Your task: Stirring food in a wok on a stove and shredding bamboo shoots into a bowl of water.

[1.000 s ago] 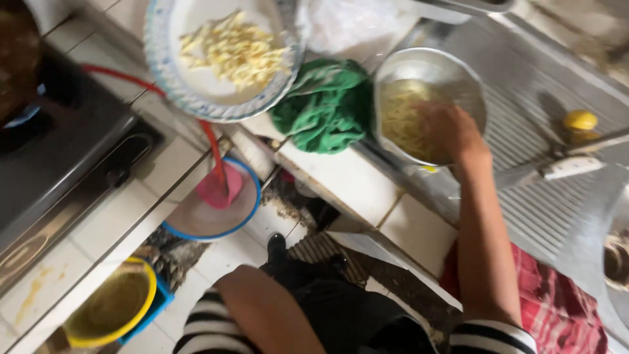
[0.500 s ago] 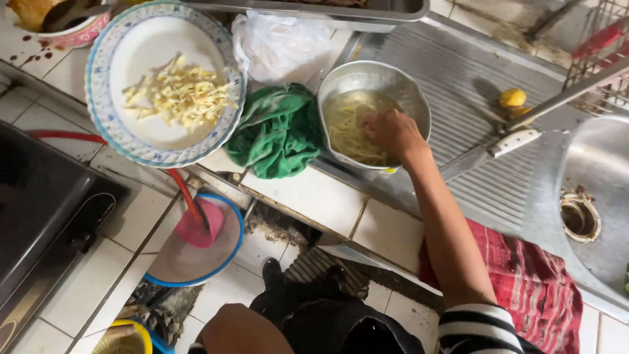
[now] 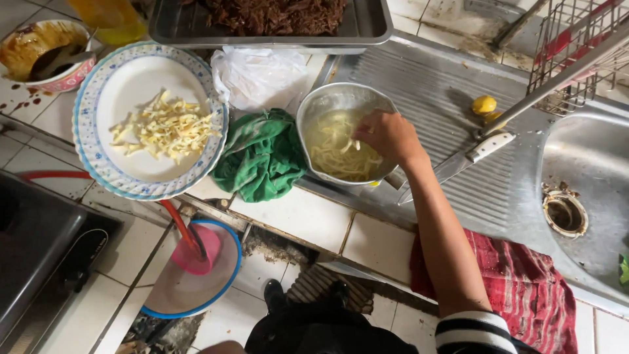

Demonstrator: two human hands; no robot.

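Right hand (image 3: 391,136) outstretched, fingers (image 3: 362,136) curled downward

Around the sink (image 3: 593,164): one metal bowl (image 3: 341,105), one plate (image 3: 124,85), one green cloth (image 3: 262,157), one knife (image 3: 458,164), one baking tray (image 3: 268,29), one hand (image 3: 390,134).

The right hand (image 3: 388,136) reaches into a metal bowl (image 3: 327,105) of pale strips (image 3: 337,154), beside a green cloth (image 3: 261,157) and a plate (image 3: 118,85).

Soft, even daylight fills the wide-angle view; mild glare streaks the steel drainboard (image 3: 419,85), short shadows sit beside the metal bowl (image 3: 327,105), and edges bend slightly, all fairly sharp.
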